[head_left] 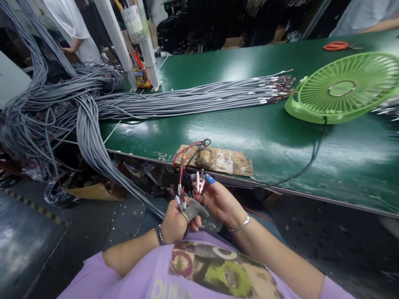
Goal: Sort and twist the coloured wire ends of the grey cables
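My left hand (174, 223) is closed around the ends of several grey cables (138, 194). Thin coloured wires (183, 196) fan out above its fist, and a grey wrap covers its thumb. Close beside it, my right hand (220, 202) pinches a small pale pink clip-like piece (199, 182); its exact kind is hard to make out. A blue cover (210, 179) sits on one fingertip of that hand. Just beyond both hands, a worn wooden block (219, 161) lies at the table's front edge, with red and black leads (188, 149) running over its left end.
A large tangle of grey cables (49, 97) hangs over the left of the green table (194, 135). More cables (190, 97) lie across it toward a green fan (346, 88). Orange-handled scissors (336, 45) rest behind. One person (69, 19) stands back left, another (367, 15) back right.
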### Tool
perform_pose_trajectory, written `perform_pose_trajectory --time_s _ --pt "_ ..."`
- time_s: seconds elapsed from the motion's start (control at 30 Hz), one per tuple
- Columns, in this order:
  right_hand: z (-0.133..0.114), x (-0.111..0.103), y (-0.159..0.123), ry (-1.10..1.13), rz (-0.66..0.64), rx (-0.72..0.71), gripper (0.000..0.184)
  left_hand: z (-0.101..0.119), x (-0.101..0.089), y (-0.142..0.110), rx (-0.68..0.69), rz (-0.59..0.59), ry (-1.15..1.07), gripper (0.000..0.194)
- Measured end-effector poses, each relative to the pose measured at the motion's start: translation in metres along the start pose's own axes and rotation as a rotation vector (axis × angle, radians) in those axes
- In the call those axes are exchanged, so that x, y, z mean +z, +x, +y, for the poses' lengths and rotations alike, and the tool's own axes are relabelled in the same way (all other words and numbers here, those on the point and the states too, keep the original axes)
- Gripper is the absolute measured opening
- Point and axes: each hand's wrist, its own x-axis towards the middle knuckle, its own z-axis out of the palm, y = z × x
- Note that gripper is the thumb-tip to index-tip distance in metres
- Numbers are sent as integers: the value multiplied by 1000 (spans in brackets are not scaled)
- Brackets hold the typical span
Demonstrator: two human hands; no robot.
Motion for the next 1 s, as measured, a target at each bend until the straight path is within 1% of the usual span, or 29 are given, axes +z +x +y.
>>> perform_pose_trajectory --time_s 0.2,0.33,0.47,0.6,0.67,0.73,0.87,0.93,1.0 --pt "4 1 2 26 34 33 34 0 3 6 41 22 -24 54" --pt "7 -1 7 84 17 78 30 1 5 7 37 37 6 57" --pt "9 -3 11 137 5 45 25 4 7 6 26 60 25 61" --pt "9 -1 11 171 -1 48 22 3 7 5 8 57 34 61" --pt "10 0 10 185 10 50 23 2 6 5 -1 46 37 61" --pt "10 1 9 197 15 53 29 0 5 4 -6 46 39 61" --pt "8 1 6 164 -10 91 40 -1 2 1 -17 53 9 60" --pt "6 1 5 126 -18 92 38 0 1 -1 -25 38 -22 59" --pt "3 2 4 78 -9 55 31 4 0 -2 -35 12 -55 57"
